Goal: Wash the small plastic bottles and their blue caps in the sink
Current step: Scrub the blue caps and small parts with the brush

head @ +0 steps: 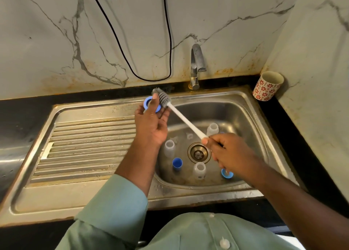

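Note:
My left hand (151,123) holds a blue ring cap (148,101) up above the sink's left rim, thumb over its front. My right hand (224,151) grips the white handle of a bottle brush (181,116); its grey bristle head (160,96) lies against the cap. In the steel sink basin (243,117) stand three small clear plastic bottles, one at the left (169,147), one at the back (212,129) and one at the front (199,170). A blue cap (177,163) stands near the left bottle. Another blue cap (226,173) lies partly hidden under my right hand.
The tap (196,64) stands behind the basin with no water running. A ribbed draining board (85,147) lies to the left. A flower-patterned cup (268,85) sits on the dark counter at the back right. A black cable (151,42) hangs on the marble wall. The drain (198,152) is in the basin's middle.

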`<move>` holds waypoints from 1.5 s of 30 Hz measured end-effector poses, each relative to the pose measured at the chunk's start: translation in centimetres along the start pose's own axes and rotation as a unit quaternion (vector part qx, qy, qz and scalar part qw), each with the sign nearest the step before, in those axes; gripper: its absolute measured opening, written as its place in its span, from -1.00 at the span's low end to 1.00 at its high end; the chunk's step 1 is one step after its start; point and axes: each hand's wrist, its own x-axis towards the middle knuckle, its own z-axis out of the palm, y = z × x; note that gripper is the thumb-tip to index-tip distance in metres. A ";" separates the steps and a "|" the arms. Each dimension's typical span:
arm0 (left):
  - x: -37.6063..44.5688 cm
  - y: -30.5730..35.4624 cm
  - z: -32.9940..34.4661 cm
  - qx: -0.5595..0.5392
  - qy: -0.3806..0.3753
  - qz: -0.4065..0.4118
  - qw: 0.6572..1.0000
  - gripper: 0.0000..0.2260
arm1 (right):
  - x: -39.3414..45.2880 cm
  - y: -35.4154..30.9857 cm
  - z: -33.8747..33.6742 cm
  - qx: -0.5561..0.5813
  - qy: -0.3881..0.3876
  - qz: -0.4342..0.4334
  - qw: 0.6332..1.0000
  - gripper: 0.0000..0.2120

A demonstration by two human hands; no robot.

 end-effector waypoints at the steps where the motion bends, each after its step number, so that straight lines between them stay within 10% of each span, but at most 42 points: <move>1: 0.0 0.0 0.3 -0.002 0.006 0.002 1.000 -0.58 | 0.2 -0.4 0.0 0.003 0.006 0.001 1.000 -0.66; 33: 1.0 0.2 -1.3 0.235 -0.089 -0.051 0.967 -0.84 | -0.1 -0.7 -1.1 0.066 0.006 0.047 0.997 -0.68; 45: 1.7 1.0 -1.2 0.069 -0.055 -0.058 0.994 -0.61 | -1.0 0.2 -0.5 0.076 -0.012 0.054 0.996 -0.67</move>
